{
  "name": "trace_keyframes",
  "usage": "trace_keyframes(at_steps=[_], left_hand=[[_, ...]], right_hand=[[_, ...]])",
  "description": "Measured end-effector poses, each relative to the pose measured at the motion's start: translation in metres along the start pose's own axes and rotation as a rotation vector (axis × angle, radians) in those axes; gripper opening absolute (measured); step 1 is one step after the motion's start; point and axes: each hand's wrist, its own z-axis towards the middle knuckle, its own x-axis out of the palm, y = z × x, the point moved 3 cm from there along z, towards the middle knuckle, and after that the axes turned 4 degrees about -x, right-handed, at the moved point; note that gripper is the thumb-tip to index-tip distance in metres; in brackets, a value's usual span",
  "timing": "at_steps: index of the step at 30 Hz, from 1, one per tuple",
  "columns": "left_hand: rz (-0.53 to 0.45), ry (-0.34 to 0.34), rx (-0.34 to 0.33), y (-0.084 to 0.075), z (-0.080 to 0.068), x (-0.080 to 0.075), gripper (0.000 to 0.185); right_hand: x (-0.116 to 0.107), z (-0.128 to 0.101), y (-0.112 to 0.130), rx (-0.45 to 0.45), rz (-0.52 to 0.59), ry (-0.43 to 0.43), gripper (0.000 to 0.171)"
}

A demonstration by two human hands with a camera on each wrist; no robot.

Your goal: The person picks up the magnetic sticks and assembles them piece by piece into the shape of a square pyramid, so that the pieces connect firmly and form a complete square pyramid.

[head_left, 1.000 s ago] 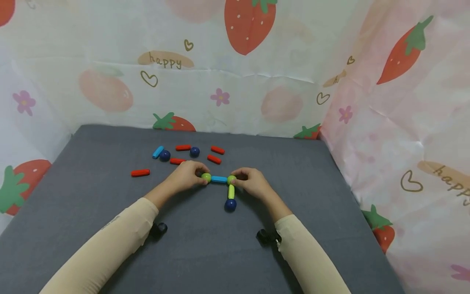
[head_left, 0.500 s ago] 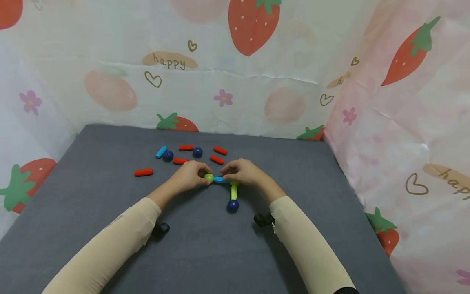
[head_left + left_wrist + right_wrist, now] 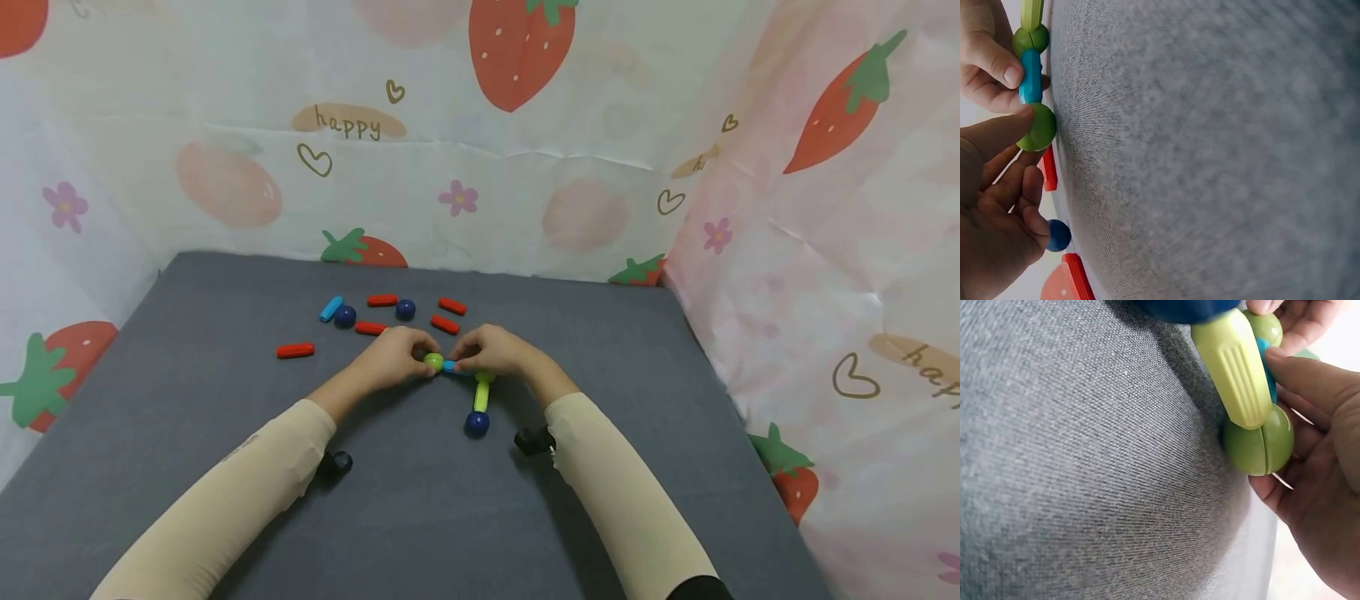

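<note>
Since one second ago, the right hand (image 3: 491, 352) has been shifted leftward along the blue stick (image 3: 450, 367), from the corner green ball (image 3: 484, 377) toward the end green ball (image 3: 433, 362); the left hand (image 3: 393, 357) has stayed in place.

Left hand: fingers curled, thumb and fingertips pinching the end green ball, as seen in the left wrist view (image 3: 1037, 128).

Right hand: fingers curled, the blue stick (image 3: 1030, 76) pinched between thumb and forefinger. In the right wrist view the corner green ball (image 3: 1259, 440) is seen lying against the fingers (image 3: 1310, 387).

Assembly position: near the middle of the grey mat (image 3: 420, 517), between the two hands. The blue stick is joined at one end to the end green ball and at the other to the corner green ball. From the corner ball a lime stick (image 3: 481, 395) is run toward the person, ended by a dark blue ball (image 3: 476, 423).

Loose parts, farther back on the mat: a second blue stick (image 3: 331, 308), two dark blue balls (image 3: 345, 316) (image 3: 406, 309), red sticks (image 3: 296, 350) (image 3: 382, 300) (image 3: 452, 306).

Backdrop: strawberry-print cloth (image 3: 525, 150) hung behind and at the right.
</note>
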Motion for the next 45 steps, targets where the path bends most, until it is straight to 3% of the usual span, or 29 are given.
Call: trace_keyframes(at_steps=[10, 25, 36, 40, 45], left_hand=[[-0.019, -0.008, 0.000, 0.000, 0.002, 0.003, 0.035], [-0.008, -0.042, -0.043, 0.016, -0.006, -0.015, 0.038], [0.003, -0.080, -0.052, 0.026, -0.014, -0.029, 0.039], [0.009, -0.097, -0.062, 0.032, -0.017, -0.035, 0.039], [0.014, -0.117, -0.064, 0.038, -0.019, -0.043, 0.040]], right_hand=[[0.002, -0.010, -0.007, 0.030, 0.053, -0.044, 0.021], [0.013, -0.037, -0.019, 0.226, 0.174, -0.343, 0.019], [0.020, -0.059, -0.019, 0.445, 0.213, -0.542, 0.018], [0.019, -0.067, -0.019, 0.431, 0.197, -0.510, 0.021], [0.012, -0.073, -0.024, 0.313, 0.154, -0.348, 0.023]])
